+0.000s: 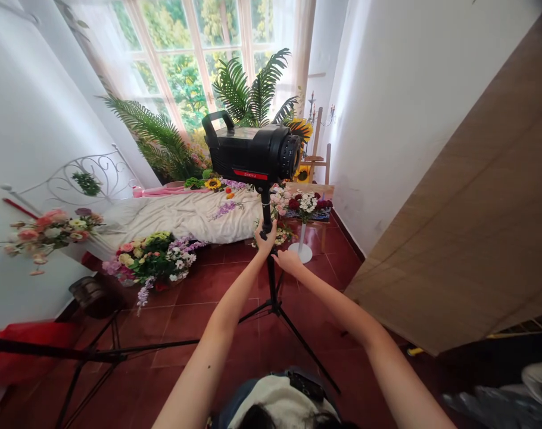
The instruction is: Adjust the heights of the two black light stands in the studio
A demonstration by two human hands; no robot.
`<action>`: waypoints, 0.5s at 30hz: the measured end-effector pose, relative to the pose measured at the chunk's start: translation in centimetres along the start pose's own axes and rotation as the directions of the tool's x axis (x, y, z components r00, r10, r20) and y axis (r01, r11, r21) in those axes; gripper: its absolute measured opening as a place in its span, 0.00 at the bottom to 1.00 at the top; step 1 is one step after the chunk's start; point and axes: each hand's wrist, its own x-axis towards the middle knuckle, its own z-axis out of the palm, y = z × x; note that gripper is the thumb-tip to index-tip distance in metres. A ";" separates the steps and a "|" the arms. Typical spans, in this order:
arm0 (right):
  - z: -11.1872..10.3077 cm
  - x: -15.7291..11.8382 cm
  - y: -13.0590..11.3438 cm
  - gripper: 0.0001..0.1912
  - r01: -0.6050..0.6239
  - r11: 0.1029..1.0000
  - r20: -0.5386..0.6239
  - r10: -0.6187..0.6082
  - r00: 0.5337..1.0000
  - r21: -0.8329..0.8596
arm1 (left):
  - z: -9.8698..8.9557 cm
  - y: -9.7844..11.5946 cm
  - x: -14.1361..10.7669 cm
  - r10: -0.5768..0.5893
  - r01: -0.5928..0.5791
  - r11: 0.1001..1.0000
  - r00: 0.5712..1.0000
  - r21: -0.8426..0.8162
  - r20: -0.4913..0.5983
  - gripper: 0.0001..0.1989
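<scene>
A black studio light (244, 149) with a top handle and a red label is mounted on a black light stand (272, 280), directly in front of me. My left hand (265, 239) is wrapped round the upper pole, a little below the lamp. Just below and to the right, my right hand (286, 261) is closed at a knob or clamp on the same pole; its fingers mostly cover the part. The stand's tripod legs are spread on the red tiled floor.
A bed (186, 217) with a cream cover lies behind the stand. Flower bunches (152, 259) stand at its near side, beside a white-based flower stand (301, 253). Another tripod (105, 356) spreads its legs at left. A large brown board (445, 238) leans at right.
</scene>
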 end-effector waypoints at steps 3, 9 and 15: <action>-0.6 0.1 0.6 0.31 0.040 0.999 0.047 -0.041 0.998 0.022 | -0.1 -0.1 0.1 -0.024 0.024 1.000 1.000 0.000 0.014 0.15; -0.5 -0.4 1.8 0.30 0.098 0.994 0.048 -0.101 0.994 0.057 | -0.3 0.3 -0.3 -0.019 0.020 0.999 0.999 -0.039 0.033 0.14; 2.0 -0.6 0.7 0.28 0.016 0.982 -0.071 -0.002 0.997 0.188 | -0.5 0.7 -0.4 -0.051 0.054 0.996 0.998 -0.065 0.041 0.15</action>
